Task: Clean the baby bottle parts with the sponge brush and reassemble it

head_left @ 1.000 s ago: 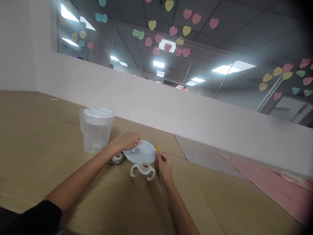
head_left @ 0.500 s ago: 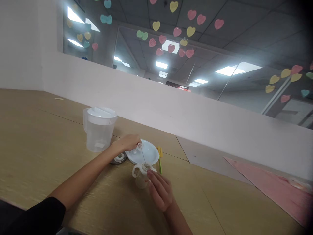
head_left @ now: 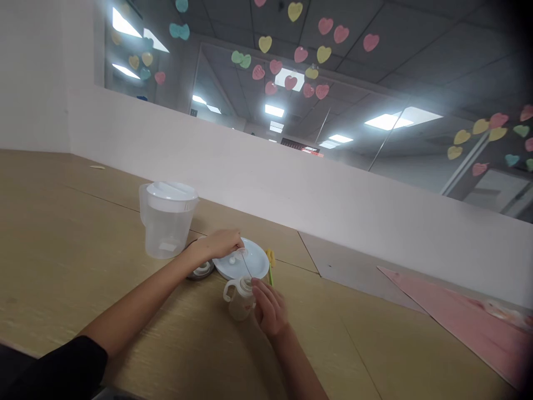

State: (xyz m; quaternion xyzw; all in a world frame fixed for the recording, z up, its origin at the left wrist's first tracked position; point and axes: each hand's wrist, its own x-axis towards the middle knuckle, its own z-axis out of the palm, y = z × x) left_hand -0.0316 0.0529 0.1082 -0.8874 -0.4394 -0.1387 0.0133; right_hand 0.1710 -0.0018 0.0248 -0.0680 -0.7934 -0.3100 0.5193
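Observation:
My left hand point(head_left: 228, 242) reaches over a pale blue plate point(head_left: 259, 270), its fingers closed on the upper end of a thin straight rod point(head_left: 247, 265). A small clear part point(head_left: 240, 253) shows just under these fingertips; whether they also hold it I cannot tell. The rod slants down to the mouth of a clear baby cup point(head_left: 240, 305) with white handles, which stands upright on the table. My right hand point(head_left: 270, 308) is closed around the cup's right side, fingertips at the rim by the rod's lower end. It hides the right handle.
A lidded clear pitcher point(head_left: 166, 228) stands at the back left. A dark round dish point(head_left: 202, 272) with a white part in it sits partly under my left forearm. Right of the plate lies a yellow and green object point(head_left: 271, 260). A pink sheet point(head_left: 453, 316) covers the far right.
My right fingers have shifted slightly up and inward over the cup's rim. The clear part under my left hand sits a little lower. The view has moved slightly.

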